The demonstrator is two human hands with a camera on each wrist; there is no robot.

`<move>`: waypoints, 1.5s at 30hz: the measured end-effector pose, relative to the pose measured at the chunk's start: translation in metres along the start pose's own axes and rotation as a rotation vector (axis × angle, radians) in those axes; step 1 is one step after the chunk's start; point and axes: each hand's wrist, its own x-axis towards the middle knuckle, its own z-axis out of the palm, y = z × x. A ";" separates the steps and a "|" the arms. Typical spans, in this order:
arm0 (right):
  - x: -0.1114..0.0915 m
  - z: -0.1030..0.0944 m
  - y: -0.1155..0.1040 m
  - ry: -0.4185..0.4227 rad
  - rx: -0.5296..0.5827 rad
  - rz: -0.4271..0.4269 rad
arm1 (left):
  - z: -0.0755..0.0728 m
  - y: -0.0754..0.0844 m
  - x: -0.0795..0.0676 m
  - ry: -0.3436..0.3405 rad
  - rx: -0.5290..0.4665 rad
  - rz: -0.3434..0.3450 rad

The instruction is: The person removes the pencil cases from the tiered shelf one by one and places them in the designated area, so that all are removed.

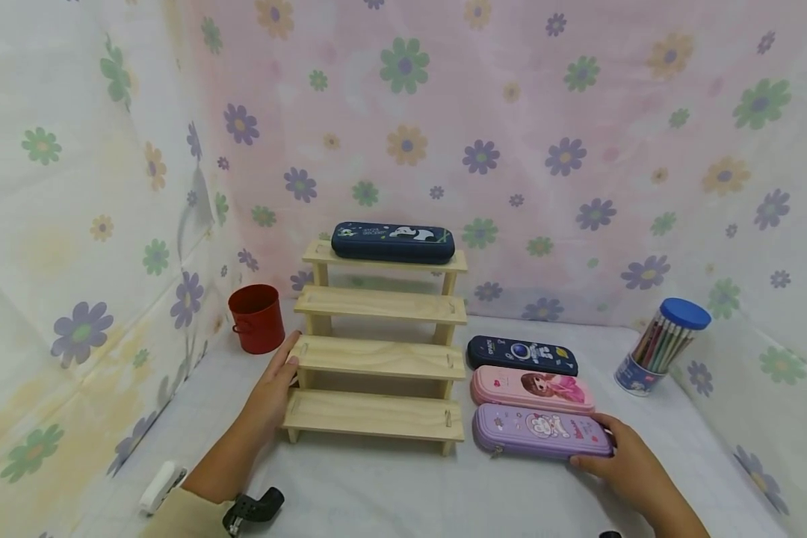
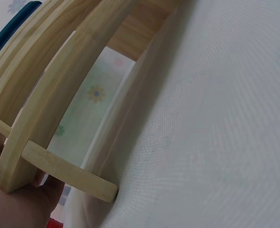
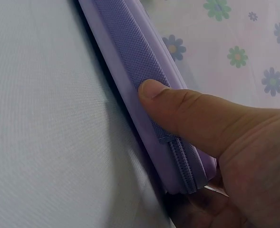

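A purple pencil case (image 1: 545, 431) with a cartoon print lies at the front of a row on the table. My right hand (image 1: 628, 463) grips its right end. In the right wrist view the thumb (image 3: 178, 107) presses the zipped side, with the other fingers partly hidden behind the end. A pale wooden stepped shelf (image 1: 376, 415) stands to the left, and a dark blue panda pencil case (image 1: 393, 243) lies on its top step. My left hand (image 1: 272, 392) holds the shelf's left side; the left wrist view shows fingers around a board's end (image 2: 16, 175).
Behind the purple case lie a pink pencil case (image 1: 531, 388) and a navy astronaut pencil case (image 1: 521, 355). A tub of pencils (image 1: 659, 347) with a blue lid stands at right. Left of the shelf is a red bucket (image 1: 257, 320). Floral cloth (image 1: 403, 149) walls enclose the table.
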 end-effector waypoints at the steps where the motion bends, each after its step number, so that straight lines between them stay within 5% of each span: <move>1: 0.001 0.000 0.000 -0.003 0.002 0.007 | 0.000 0.000 0.000 0.001 -0.002 -0.003; 23: 0.000 0.001 -0.005 -0.015 0.007 -0.027 | 0.000 0.001 0.002 -0.002 0.005 -0.004; 33: -0.012 -0.005 -0.038 0.171 -0.044 -0.035 | 0.001 0.001 0.000 0.002 0.004 -0.001; 40: -0.015 0.002 -0.080 0.213 -0.069 -0.161 | 0.000 0.002 0.000 0.009 0.004 0.001; 45: -0.016 0.002 -0.109 0.243 -0.102 -0.330 | 0.001 0.001 0.000 0.000 -0.010 -0.011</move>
